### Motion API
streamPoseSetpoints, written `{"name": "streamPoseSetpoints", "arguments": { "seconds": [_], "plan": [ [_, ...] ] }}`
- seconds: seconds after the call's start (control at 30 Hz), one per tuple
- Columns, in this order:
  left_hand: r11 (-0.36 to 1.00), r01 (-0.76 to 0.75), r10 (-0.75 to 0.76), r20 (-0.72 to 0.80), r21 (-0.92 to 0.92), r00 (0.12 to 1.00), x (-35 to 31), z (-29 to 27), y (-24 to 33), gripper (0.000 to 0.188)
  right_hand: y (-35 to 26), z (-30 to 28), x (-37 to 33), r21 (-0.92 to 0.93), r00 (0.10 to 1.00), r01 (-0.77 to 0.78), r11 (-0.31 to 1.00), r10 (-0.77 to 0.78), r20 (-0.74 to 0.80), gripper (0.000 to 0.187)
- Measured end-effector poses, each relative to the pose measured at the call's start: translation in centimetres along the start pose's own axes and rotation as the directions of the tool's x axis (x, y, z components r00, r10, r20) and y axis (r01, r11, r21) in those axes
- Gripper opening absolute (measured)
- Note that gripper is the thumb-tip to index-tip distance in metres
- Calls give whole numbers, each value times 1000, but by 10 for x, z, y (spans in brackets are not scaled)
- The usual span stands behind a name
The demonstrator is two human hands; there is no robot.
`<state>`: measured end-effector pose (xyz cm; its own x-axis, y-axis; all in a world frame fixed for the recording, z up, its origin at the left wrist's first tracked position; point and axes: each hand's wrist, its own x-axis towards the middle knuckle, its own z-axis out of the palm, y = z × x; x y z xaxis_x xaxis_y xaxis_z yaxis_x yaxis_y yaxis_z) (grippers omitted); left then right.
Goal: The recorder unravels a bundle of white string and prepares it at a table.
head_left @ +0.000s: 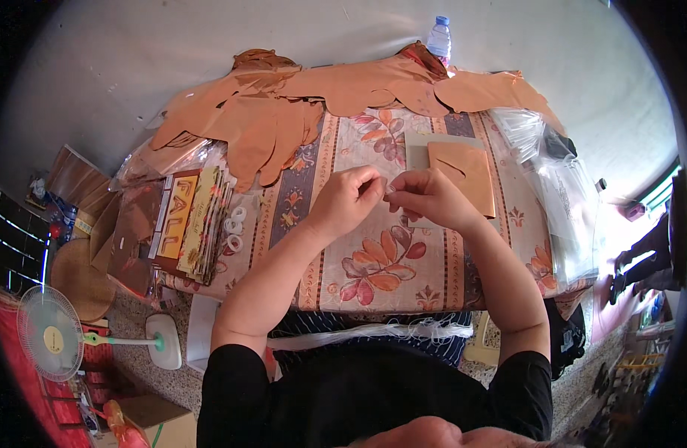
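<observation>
My left hand and my right hand meet fingertip to fingertip above the table, pinching something small and pale between them; what it is I cannot tell. Just behind my right hand lies a brown cut-out sheet on a grey card. A bundle of white strings rests across my lap at the table's near edge.
The table wears a floral cloth. A heap of brown leaf-shaped cut-outs covers its far side. Stacked card packs and small tape rolls sit left; clear plastic bags right. A water bottle stands behind. A white fan stands on the floor left.
</observation>
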<state>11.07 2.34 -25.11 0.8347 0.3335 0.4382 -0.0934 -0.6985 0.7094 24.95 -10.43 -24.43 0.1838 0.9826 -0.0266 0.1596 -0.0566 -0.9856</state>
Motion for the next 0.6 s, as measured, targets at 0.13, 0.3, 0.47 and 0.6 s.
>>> {"name": "streamPoseSetpoints", "arguments": {
  "seconds": [0.13,0.3,0.47,0.6],
  "plan": [
    [980,69,-78,-41,-188,996,2,-1,-5,11,-4,-1,-1,144,1000,-10,990,6,26,10],
    [952,5,1,22,-307,1000,1,2,0,17,-2,-3,1,101,1000,-24,995,24,5,11],
    [864,186,-131,148,-469,980,0,1,4,10,2,-4,1,140,999,-36,989,35,13,11],
    [896,180,-154,98,-406,983,-2,-2,-1,9,9,-5,5,303,996,-91,949,89,21,13]
  ]
}}
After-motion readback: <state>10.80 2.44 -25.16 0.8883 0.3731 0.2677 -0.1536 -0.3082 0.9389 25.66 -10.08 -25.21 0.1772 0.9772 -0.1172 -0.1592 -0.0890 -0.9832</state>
